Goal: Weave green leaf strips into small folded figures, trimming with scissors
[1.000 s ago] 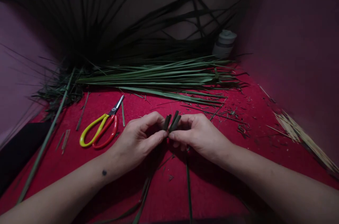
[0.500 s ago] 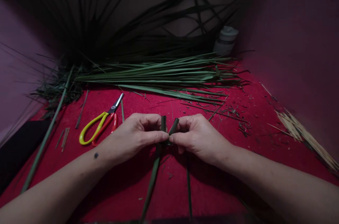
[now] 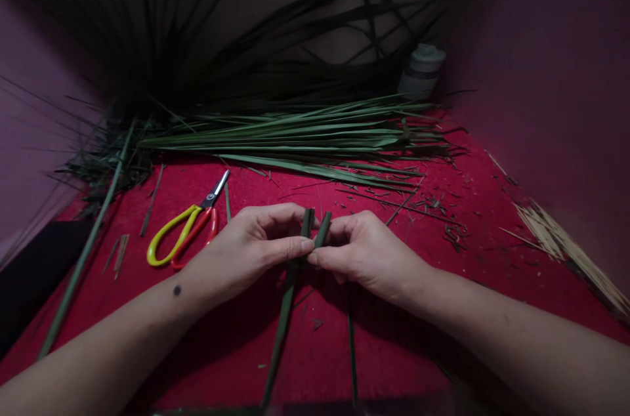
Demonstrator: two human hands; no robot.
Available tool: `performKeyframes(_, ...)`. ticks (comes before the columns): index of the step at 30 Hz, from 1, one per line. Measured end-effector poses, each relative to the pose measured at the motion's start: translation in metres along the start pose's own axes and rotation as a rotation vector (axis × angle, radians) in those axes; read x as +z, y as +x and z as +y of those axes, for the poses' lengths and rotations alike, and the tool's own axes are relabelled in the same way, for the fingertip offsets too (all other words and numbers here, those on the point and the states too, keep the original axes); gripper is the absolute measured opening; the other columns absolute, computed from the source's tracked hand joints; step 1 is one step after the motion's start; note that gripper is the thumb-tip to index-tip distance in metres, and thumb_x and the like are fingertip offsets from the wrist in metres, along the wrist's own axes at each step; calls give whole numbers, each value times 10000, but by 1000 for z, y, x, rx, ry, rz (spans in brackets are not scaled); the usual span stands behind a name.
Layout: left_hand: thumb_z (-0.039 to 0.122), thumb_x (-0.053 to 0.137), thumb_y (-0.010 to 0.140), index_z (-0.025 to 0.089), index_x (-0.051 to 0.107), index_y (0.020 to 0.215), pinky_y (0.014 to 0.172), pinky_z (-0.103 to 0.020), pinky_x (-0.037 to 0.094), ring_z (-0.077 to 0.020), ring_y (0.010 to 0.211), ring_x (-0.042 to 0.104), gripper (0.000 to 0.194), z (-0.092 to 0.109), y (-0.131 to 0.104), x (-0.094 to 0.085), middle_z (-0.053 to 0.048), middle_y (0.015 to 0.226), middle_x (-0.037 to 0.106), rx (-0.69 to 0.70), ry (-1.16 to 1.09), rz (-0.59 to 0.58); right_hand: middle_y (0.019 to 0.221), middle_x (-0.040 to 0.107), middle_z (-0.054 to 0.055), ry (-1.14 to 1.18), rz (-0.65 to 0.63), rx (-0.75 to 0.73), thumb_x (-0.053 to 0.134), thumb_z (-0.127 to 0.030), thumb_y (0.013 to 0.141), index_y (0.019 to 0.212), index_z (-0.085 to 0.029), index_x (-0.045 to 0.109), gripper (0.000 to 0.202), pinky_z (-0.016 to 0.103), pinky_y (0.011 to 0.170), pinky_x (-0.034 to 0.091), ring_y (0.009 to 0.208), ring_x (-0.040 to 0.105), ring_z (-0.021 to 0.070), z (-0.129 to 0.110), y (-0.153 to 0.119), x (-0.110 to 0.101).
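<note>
My left hand (image 3: 270,235) pinches a green palm leaf strip (image 3: 282,337) between thumb and fingers; one short end sticks up above the thumb and a long tail hangs toward me. Close against it, my right hand (image 3: 354,249) is closed on leaf strip too, with a second short end (image 3: 323,229) rising beside its fingertips. A thinner tail (image 3: 352,350) runs down below the right hand. The thumbs nearly meet, and the fold or crossing of the strips between them is mostly hidden. Scissors (image 3: 189,226) with one yellow and one red handle lie left of my left hand.
Long green leaves (image 3: 295,137) lie across the red cloth (image 3: 236,350) at the back. A white bottle (image 3: 423,71) stands behind them. Thin pale sticks (image 3: 566,252) lie at the right, leaf scraps (image 3: 455,235) nearer. A long stalk (image 3: 91,245) runs along the left.
The two short strip ends have tilted slightly and stand closer to parallel. My right thumb has shifted a little left, lower against the left thumb. Both hands keep their pinch.
</note>
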State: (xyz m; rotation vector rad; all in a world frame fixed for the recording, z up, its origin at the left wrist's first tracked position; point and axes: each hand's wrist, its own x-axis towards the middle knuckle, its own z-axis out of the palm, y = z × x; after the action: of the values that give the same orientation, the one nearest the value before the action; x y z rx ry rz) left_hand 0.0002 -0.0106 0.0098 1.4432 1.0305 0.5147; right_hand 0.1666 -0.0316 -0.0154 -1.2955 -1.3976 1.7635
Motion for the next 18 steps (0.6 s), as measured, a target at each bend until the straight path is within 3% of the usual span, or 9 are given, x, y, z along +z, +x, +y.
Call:
performKeyframes(8,203,631,752,128,606,708,584,-183,393,-79,615,501,91,-2,1,-8,20,648,578,-97,-15,-80,447,429,-64,-1,-36,11,556,-102,664,609,-125,587,67,185,383,246,399,348,38,0,-1,0)
performKeyframes(14,241,647,733,121,563,617,526,-174,338,-63,560,432,187,-5,0,-5,40,572,501,-68,17,7,497,462,-60,34,-43,-9,638,-178,650,669,-123,628,59,185,409,268,435,364,39,2,1,4)
performKeyframes(18,244,655,729,126,570,622,514,-172,346,-67,555,455,180,-4,-2,-3,34,573,522,-62,51,62,461,427,-69,-1,19,-18,651,-170,636,597,-123,613,72,192,392,224,418,330,34,2,2,5)
